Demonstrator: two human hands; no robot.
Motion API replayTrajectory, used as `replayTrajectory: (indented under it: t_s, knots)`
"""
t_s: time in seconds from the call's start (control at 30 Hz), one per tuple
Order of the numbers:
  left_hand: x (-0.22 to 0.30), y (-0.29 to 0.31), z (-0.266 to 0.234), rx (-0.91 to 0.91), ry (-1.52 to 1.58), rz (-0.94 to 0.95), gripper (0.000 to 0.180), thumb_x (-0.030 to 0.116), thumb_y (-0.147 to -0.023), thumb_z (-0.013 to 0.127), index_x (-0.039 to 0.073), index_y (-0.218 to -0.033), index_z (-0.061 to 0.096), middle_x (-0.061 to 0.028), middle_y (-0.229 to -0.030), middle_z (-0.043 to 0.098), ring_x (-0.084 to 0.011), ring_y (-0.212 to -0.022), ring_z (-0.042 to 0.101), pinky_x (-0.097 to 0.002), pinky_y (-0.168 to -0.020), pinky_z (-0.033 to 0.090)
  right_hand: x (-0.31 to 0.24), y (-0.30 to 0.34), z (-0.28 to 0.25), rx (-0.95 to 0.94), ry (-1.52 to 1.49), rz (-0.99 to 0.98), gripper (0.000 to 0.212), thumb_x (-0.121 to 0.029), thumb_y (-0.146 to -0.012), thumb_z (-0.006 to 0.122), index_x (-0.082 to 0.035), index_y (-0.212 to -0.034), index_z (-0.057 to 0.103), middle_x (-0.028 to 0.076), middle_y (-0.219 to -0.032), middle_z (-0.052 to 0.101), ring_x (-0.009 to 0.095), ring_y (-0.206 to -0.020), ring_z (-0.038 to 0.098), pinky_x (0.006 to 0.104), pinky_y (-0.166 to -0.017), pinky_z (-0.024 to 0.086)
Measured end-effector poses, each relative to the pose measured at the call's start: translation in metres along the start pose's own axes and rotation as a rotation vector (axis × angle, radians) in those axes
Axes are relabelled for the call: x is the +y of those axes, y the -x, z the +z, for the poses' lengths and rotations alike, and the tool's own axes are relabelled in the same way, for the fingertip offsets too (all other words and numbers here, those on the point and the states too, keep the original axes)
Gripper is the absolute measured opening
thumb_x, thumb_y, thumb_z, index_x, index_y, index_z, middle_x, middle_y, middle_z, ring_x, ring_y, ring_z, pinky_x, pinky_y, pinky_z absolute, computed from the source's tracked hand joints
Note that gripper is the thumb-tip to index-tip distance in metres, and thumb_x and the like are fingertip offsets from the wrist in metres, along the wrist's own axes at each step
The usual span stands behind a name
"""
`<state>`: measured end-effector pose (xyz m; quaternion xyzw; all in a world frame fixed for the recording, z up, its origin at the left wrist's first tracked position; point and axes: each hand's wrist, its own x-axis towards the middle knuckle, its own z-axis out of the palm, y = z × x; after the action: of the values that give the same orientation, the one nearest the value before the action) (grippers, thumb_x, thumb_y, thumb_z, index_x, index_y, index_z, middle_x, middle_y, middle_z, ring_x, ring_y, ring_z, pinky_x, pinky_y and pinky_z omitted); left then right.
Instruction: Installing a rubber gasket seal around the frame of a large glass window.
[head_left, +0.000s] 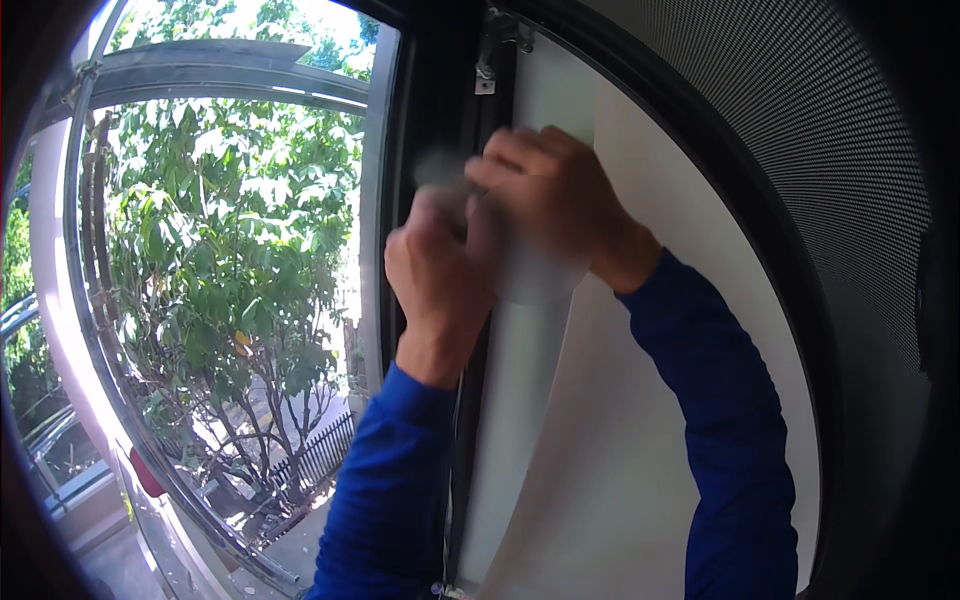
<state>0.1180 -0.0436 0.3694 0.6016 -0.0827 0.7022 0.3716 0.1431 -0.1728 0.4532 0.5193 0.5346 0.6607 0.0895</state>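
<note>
Both my hands are raised close together before the dark upright bar of a window frame (440, 110). My left hand (435, 270) is closed, thumb up, its fingers curled toward the right hand. My right hand (565, 190) is a little higher and to the right, also closed, its knuckles bent over. Under the right palm and beside the left hand shows a pale, see-through round thing (540, 282), smeared by motion, so its kind is unclear. What lies between the fingertips is hidden and blurred. Blue sleeves cover both forearms.
At left, a glass pane (230, 250) looks out on a leafy tree, metal rails and a fence. Behind my right arm is a pale panel (640, 430) inside a curved black frame edge. A dark mesh screen (800, 120) fills the upper right. A small metal bracket (485, 86) sits above my hands.
</note>
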Motion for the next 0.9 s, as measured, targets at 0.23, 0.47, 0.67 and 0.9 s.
replayTrajectory:
  t_s: [0.23, 0.47, 0.67, 0.9]
  knots:
    - [0.045, -0.112, 0.009, -0.033, -0.202, 0.11, 0.023, 0.026, -0.085, 0.069, 0.004, -0.091, 0.074, -0.0176, -0.086, 0.073, -0.0348, -0.081, 0.072, -0.0411, -0.074, 0.056, 0.054, -0.044, 0.01, 0.295, 0.123, 0.232, 0.018, -0.006, -0.081, 0.063, -0.011, -0.097, 0.07, 0.003, -0.089, 0.063, 0.026, -0.072, 0.07, 0.0376, -0.063, 0.057]
    - [0.04, -0.14, 0.012, 0.036, -0.228, 0.202, 0.023, 0.026, -0.085, 0.062, 0.007, -0.09, 0.074, -0.0208, -0.09, 0.072, -0.0412, -0.089, 0.069, -0.0493, -0.081, 0.053, 0.042, -0.06, 0.018, 0.306, -0.248, 0.603, 0.016, -0.009, -0.085, 0.06, -0.004, -0.096, 0.07, 0.016, -0.091, 0.073, 0.037, -0.088, 0.07, 0.044, -0.075, 0.058]
    - [0.037, -0.147, 0.016, 0.064, -0.258, 0.235, 0.022, 0.026, -0.086, 0.063, 0.007, -0.091, 0.074, -0.0205, -0.094, 0.071, -0.0411, -0.092, 0.068, -0.0496, -0.082, 0.053, 0.045, -0.069, 0.019, 0.238, -0.787, 0.779, 0.027, -0.022, -0.098, 0.054, -0.007, -0.11, 0.072, 0.007, -0.059, 0.059, 0.015, -0.047, 0.055, 0.0296, -0.044, 0.04]
    - [0.044, -0.158, 0.021, 0.038, -0.422, 0.184, 0.02, 0.029, -0.086, 0.066, 0.014, -0.092, 0.076, -0.0169, -0.092, 0.073, -0.0385, -0.092, 0.07, -0.0464, -0.08, 0.054, 0.042, -0.089, -0.007, 0.065, -1.187, 1.129, 0.028, -0.028, -0.098, 0.051, -0.008, -0.085, 0.065, 0.0, -0.053, 0.043, 0.009, -0.038, 0.032, 0.0282, -0.039, 0.024]
